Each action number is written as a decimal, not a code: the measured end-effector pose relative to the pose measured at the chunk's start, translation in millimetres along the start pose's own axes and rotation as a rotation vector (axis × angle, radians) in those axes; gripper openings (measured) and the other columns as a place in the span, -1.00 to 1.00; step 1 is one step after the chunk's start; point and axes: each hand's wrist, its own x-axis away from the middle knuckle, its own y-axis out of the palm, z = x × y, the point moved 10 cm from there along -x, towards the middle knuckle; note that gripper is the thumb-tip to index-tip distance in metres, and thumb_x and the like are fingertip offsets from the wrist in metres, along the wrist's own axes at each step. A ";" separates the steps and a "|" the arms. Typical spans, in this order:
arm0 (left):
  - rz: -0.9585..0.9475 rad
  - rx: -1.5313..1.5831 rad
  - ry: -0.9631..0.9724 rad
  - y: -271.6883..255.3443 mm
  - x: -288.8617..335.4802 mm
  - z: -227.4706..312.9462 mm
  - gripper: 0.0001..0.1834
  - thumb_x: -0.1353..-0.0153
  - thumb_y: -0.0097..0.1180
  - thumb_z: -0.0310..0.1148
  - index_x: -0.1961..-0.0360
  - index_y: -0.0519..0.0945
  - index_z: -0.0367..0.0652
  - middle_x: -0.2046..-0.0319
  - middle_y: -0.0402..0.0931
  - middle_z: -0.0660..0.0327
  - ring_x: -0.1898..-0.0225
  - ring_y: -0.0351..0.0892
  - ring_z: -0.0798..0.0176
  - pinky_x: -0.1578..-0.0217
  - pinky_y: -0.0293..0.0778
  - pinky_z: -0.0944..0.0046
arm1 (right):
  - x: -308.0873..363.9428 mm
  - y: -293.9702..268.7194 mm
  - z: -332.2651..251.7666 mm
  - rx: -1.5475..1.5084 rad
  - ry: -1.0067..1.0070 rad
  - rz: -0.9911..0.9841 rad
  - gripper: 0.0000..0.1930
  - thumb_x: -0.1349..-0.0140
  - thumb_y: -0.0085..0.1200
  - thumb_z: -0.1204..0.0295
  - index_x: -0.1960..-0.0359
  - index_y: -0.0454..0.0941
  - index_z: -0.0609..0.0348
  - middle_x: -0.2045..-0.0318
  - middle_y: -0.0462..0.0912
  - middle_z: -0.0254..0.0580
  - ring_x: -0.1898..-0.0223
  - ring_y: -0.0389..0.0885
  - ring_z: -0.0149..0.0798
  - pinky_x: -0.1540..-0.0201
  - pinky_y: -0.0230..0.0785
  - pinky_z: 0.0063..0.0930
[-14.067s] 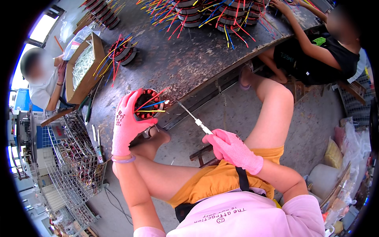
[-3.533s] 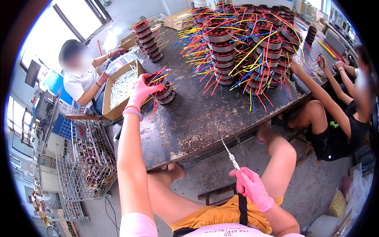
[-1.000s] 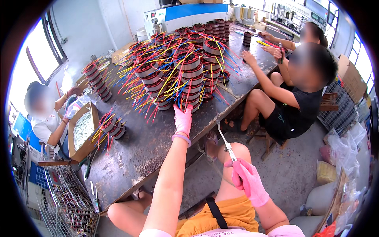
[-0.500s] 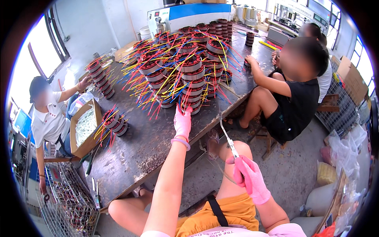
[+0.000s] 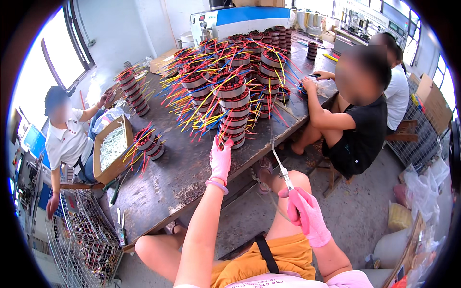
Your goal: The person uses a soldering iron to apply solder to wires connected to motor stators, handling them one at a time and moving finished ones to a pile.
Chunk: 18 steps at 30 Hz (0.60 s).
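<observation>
My left hand, in a pink glove, has its fingers on the base of the front stack of motor stators. This stack stands upright at the table's near edge, with red, yellow and blue wires sticking out. My right hand, also in a pink glove, is closed around a slim handheld tool with a thin bent metal tip. A thin hose or cord runs back from the tool. Its tip is right of the stack, by the table edge. Behind the front stack crowd several more stator stacks.
A smaller stator stack stands left, beside a cardboard box of white sticks. Pliers lie nearby. One person is at the left, two at the right. A wire cart adjoins the dark table.
My left hand and the front stack have shifted slightly toward me, away from the other stacks. The tool stays in my right hand. The person at left has raised the lower hand.
</observation>
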 end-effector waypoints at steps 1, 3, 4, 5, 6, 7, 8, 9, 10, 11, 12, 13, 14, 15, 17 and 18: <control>-0.005 0.022 0.004 -2.6 2.7 0.9 -0.45 -0.23 0.24 -0.25 -0.24 0.45 -0.08 0.49 0.53 0.30 0.56 0.35 0.43 0.51 0.31 0.29 | 0.1 0.2 0.8 -0.002 0.001 -0.001 -0.60 -0.50 -0.14 0.20 -0.04 0.46 0.37 0.73 0.29 -0.44 0.72 0.11 -0.56 0.64 -0.07 -0.64; -0.019 0.067 0.013 -7.3 8.7 4.0 -0.49 -0.23 0.23 -0.28 -0.22 0.47 -0.06 0.53 0.50 0.33 0.59 0.31 0.45 0.55 0.27 0.31 | 0.7 0.2 1.6 -0.004 0.002 -0.001 -0.60 -0.50 -0.13 0.20 -0.03 0.46 0.37 0.73 0.29 -0.45 0.73 0.11 -0.56 0.64 -0.07 -0.64; -0.027 0.091 0.018 -9.0 11.8 6.4 -0.51 -0.23 0.23 -0.30 -0.21 0.48 -0.05 0.55 0.49 0.35 0.61 0.29 0.47 0.57 0.26 0.32 | 1.8 0.3 0.8 -0.005 0.002 0.001 -0.60 -0.50 -0.13 0.20 -0.03 0.46 0.37 0.73 0.29 -0.45 0.73 0.11 -0.56 0.64 -0.07 -0.64; -0.024 0.081 -0.006 -11.4 14.5 5.9 -0.53 -0.24 0.22 -0.34 -0.20 0.49 -0.01 0.56 0.48 0.38 0.62 0.28 0.48 0.58 0.24 0.33 | 3.2 0.5 -0.5 -0.005 0.002 0.003 -0.60 -0.50 -0.13 0.20 -0.04 0.46 0.37 0.73 0.29 -0.45 0.73 0.11 -0.56 0.64 -0.07 -0.64; -0.017 0.068 0.011 -14.7 17.7 10.0 -0.52 -0.24 0.22 -0.35 -0.20 0.49 0.00 0.56 0.47 0.39 0.62 0.27 0.49 0.59 0.23 0.34 | 3.9 0.6 -1.1 -0.007 0.004 0.004 -0.60 -0.50 -0.13 0.21 -0.04 0.46 0.37 0.73 0.29 -0.45 0.73 0.11 -0.56 0.64 -0.07 -0.64; -0.009 0.056 0.029 -17.5 21.0 14.0 -0.52 -0.24 0.22 -0.36 -0.20 0.49 0.01 0.56 0.46 0.41 0.62 0.26 0.50 0.59 0.22 0.35 | 4.1 0.5 -1.2 -0.008 0.000 -0.001 -0.60 -0.50 -0.13 0.20 -0.04 0.47 0.36 0.73 0.29 -0.45 0.73 0.11 -0.56 0.64 -0.07 -0.64; -0.021 0.084 0.011 -18.2 23.6 14.8 -0.52 -0.23 0.22 -0.37 -0.21 0.49 0.02 0.57 0.44 0.43 0.63 0.23 0.52 0.61 0.18 0.38 | 4.0 -0.2 -0.8 -0.009 -0.003 -0.005 -0.60 -0.50 -0.13 0.20 -0.03 0.47 0.36 0.72 0.29 -0.45 0.73 0.11 -0.56 0.64 -0.07 -0.64; -0.031 0.111 -0.009 -18.7 26.7 16.7 -0.51 -0.23 0.22 -0.39 -0.21 0.49 0.04 0.58 0.41 0.45 0.63 0.21 0.55 0.63 0.14 0.40 | 4.2 -0.6 -0.6 -0.008 -0.007 -0.010 -0.60 -0.50 -0.13 0.20 -0.03 0.47 0.36 0.72 0.29 -0.45 0.73 0.11 -0.56 0.64 -0.07 -0.64; -0.038 0.091 -0.019 -19.9 29.4 18.8 -0.49 -0.22 0.25 -0.37 -0.22 0.50 -0.01 0.50 0.46 0.42 0.60 0.23 0.54 0.59 0.19 0.40 | 4.5 -1.4 -0.3 -0.009 -0.005 -0.008 -0.60 -0.50 -0.13 0.20 -0.03 0.47 0.36 0.72 0.29 -0.45 0.73 0.11 -0.56 0.64 -0.07 -0.64; -0.044 0.071 -0.029 -21.4 31.7 19.8 -0.47 -0.20 0.27 -0.36 -0.23 0.50 -0.06 0.41 0.52 0.39 0.56 0.24 0.54 0.54 0.23 0.40 | 4.8 -2.0 0.0 -0.010 -0.002 -0.006 -0.60 -0.50 -0.13 0.20 -0.03 0.47 0.36 0.72 0.29 -0.45 0.72 0.11 -0.56 0.64 -0.07 -0.64; -0.045 0.046 -0.036 -26.7 32.9 21.6 -0.44 -0.18 0.30 -0.34 -0.23 0.51 -0.10 0.33 0.57 0.35 0.52 0.26 0.54 0.49 0.28 0.40 | 5.0 -0.3 0.3 -0.016 -0.001 -0.010 -0.60 -0.50 -0.13 0.20 -0.03 0.47 0.36 0.72 0.29 -0.45 0.72 0.11 -0.56 0.64 -0.08 -0.64; -0.042 0.040 0.031 -30.8 28.7 22.0 -0.40 -0.19 0.30 -0.31 -0.26 0.44 -0.14 0.37 0.54 0.36 0.55 0.24 0.54 0.56 0.23 0.39 | 4.7 1.6 0.8 -0.019 -0.004 -0.020 -0.60 -0.50 -0.13 0.20 -0.03 0.47 0.36 0.72 0.29 -0.45 0.72 0.11 -0.56 0.64 -0.07 -0.64; -0.103 0.061 -0.012 -32.7 26.5 14.7 -0.38 -0.20 0.30 -0.29 -0.27 0.41 -0.13 0.37 0.54 0.36 0.54 0.28 0.53 0.55 0.25 0.39 | 4.2 3.4 1.7 -0.023 -0.007 -0.031 -0.60 -0.50 -0.13 0.20 -0.03 0.47 0.35 0.72 0.30 -0.45 0.72 0.11 -0.56 0.64 -0.07 -0.64; -0.164 0.081 -0.055 -37.3 23.9 8.5 -0.37 -0.21 0.30 -0.27 -0.28 0.38 -0.13 0.38 0.54 0.35 0.54 0.31 0.51 0.54 0.28 0.39 | 3.3 5.5 1.9 -0.030 -0.011 -0.042 -0.60 -0.50 -0.12 0.20 -0.03 0.47 0.35 0.72 0.30 -0.45 0.73 0.11 -0.56 0.64 -0.07 -0.64; -0.314 -0.074 -0.146 -40.7 33.2 16.7 -0.27 -0.20 0.33 -0.16 -0.29 0.28 -0.17 0.35 0.56 0.31 0.45 0.46 0.42 0.42 0.43 0.36 | 1.9 0.1 2.2 -0.033 -0.011 -0.039 -0.61 -0.50 -0.12 0.20 -0.03 0.47 0.35 0.72 0.30 -0.45 0.73 0.11 -0.56 0.65 -0.07 -0.64; -0.260 -0.489 0.083 -82.8 14.7 15.9 -0.14 -0.14 0.36 0.00 -0.31 0.28 -0.26 0.20 0.65 0.10 0.23 0.64 0.21 0.15 0.54 0.26 | 2.2 11.6 0.0 -0.054 -0.014 -0.074 -0.61 -0.50 -0.12 0.20 -0.03 0.47 0.34 0.72 0.30 -0.46 0.73 0.11 -0.56 0.65 -0.06 -0.65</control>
